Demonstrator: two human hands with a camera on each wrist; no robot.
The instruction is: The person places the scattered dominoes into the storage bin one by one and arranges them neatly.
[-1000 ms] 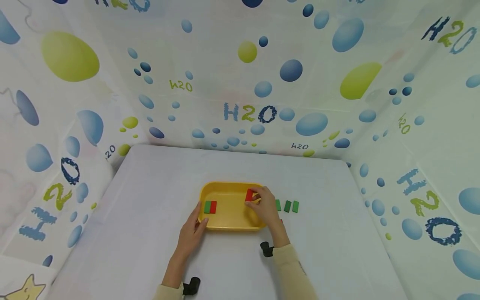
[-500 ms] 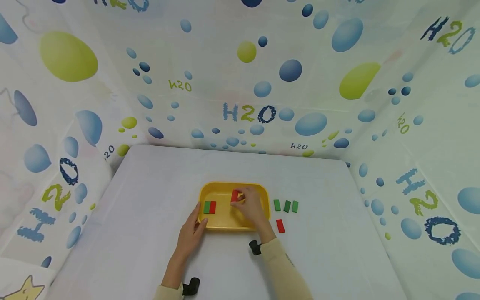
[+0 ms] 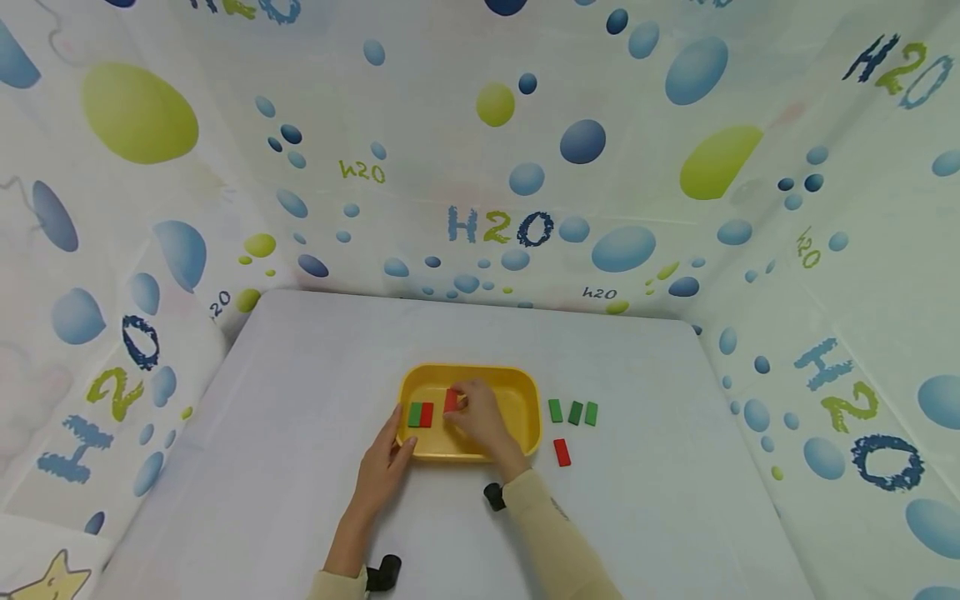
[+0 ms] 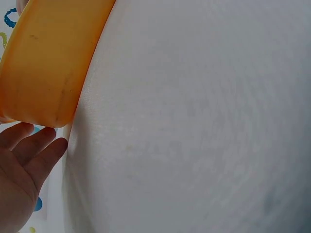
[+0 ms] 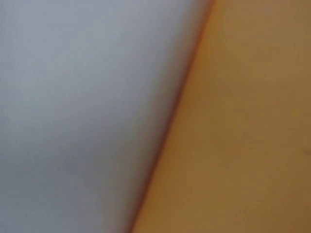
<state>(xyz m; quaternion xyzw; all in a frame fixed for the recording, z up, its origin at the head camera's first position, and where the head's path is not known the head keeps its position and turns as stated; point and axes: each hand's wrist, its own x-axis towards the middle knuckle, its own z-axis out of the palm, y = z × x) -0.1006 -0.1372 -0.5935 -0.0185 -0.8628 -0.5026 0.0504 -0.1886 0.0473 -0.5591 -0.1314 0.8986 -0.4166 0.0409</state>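
Note:
In the head view, my right hand [image 3: 482, 417] pinches a small red block [image 3: 451, 400] over the inside of the yellow tray [image 3: 517, 400]. Left of it, a green block [image 3: 415, 414] and another red block [image 3: 426, 415] sit side by side on the tray floor. My left hand [image 3: 381, 468] rests against the tray's left end. The left wrist view shows fingers [image 4: 41, 158] extended, with their tips at the end wall of the tray [image 4: 53, 63]. Only the tray's side [image 5: 233, 126] and the white surface appear in the right wrist view, without the right hand.
Right of the tray, three green blocks [image 3: 575, 412] lie in a row on the white table [image 3: 660, 500]. One red block [image 3: 562, 452] lies nearer the front. A patterned curtain [image 3: 420, 125] surrounds the table at the back and sides.
My right hand has moved left across the tray with the red block, toward the green and red pair. The loose red block at right has come into full view. My left hand has stayed put.

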